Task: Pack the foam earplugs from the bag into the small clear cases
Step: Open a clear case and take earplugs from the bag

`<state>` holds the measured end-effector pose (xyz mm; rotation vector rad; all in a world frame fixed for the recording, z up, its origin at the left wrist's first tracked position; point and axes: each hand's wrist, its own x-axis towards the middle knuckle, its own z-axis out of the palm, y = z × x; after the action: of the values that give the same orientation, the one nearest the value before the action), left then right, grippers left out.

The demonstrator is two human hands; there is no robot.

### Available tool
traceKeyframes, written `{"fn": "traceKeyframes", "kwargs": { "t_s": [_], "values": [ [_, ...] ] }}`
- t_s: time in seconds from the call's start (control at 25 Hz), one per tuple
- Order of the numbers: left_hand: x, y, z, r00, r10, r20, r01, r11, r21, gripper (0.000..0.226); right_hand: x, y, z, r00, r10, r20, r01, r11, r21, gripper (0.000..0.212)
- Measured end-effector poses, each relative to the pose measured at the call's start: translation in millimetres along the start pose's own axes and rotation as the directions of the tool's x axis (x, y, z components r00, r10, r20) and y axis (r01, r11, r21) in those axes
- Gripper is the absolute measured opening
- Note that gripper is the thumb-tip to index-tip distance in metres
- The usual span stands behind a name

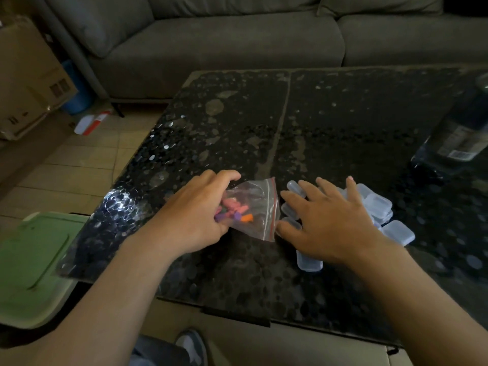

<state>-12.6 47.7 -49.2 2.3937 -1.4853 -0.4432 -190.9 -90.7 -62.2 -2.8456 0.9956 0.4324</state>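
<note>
A clear zip bag [257, 207] with a red seal strip lies on the dark table, holding several pink, purple and orange foam earplugs [235, 211]. My left hand [195, 210] grips the bag's left end, fingers curled round it. Right of the bag is a pile of several small clear cases [377, 204]. My right hand [330, 220] lies flat over that pile with straight, spread fingers, hiding part of it. One case [309, 264] pokes out under the palm.
The dark speckled glass table [264, 122] stretches away to a grey sofa [237, 43]. A dark bottle [459, 133] stands at the table's right edge. A green plastic seat [34, 260] is at the left, a cardboard box [29, 75] beyond it.
</note>
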Motion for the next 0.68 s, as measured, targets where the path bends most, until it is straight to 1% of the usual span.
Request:
{"fn": "traceKeyframes", "kwargs": {
  "t_s": [0.12,0.24,0.32,0.4,0.44,0.48,0.56,0.6,0.64,0.68],
  "values": [
    [2.1,4.1,2.7,1.000,-0.002,-0.013,0.003,0.997,0.072,0.088,-1.0,3.0,-1.3,1.000,-0.019,-0.007,0.020,1.000,0.011,0.077],
    [2.4,5.7,2.2,1.000,-0.008,-0.004,0.008,0.996,0.088,0.086,-3.2,4.6,-3.6,0.999,-0.034,-0.027,0.034,0.999,0.030,0.078],
    [2.1,4.8,3.1,1.000,-0.002,-0.011,0.003,0.996,0.093,0.086,-4.4,7.3,-5.4,0.995,-0.034,-0.098,0.041,0.997,0.071,0.068],
    [2.4,4.5,4.6,1.000,0.015,-0.019,-0.013,0.993,0.120,0.087,-5.7,10.8,-7.6,0.970,-0.046,-0.238,0.100,0.970,0.221,0.047],
    [2.3,5.0,5.2,1.000,0.025,-0.015,-0.023,0.990,0.140,0.091,-6.9,12.6,-9.1,0.953,-0.045,-0.298,0.150,0.929,0.338,0.038],
    [2.3,5.7,5.7,0.999,0.038,-0.004,-0.037,0.986,0.165,0.097,-8.6,13.4,-10.8,0.939,-0.031,-0.342,0.198,0.864,0.463,0.032],
    [1.2,7.9,5.5,0.997,0.073,0.020,-0.076,0.977,0.197,0.112,-11.9,14.4,-13.0,0.926,0.015,-0.378,0.255,0.714,0.652,0.026],
    [-0.4,9.8,4.8,0.995,0.099,0.013,-0.099,0.981,0.168,0.116,-13.1,15.4,-14.7,0.926,0.029,-0.377,0.267,0.658,0.705,0.028],
    [-2.3,12.6,4.3,0.991,0.134,-0.023,-0.131,0.987,0.098,0.114,-14.0,16.4,-16.4,0.930,0.031,-0.366,0.275,0.603,0.749,0.033],
    [-4.2,15.9,4.4,0.980,0.176,-0.092,-0.178,0.984,-0.006,0.107,-15.2,17.2,-18.4,0.938,0.024,-0.346,0.280,0.536,0.796,0.038]
  ]
}}
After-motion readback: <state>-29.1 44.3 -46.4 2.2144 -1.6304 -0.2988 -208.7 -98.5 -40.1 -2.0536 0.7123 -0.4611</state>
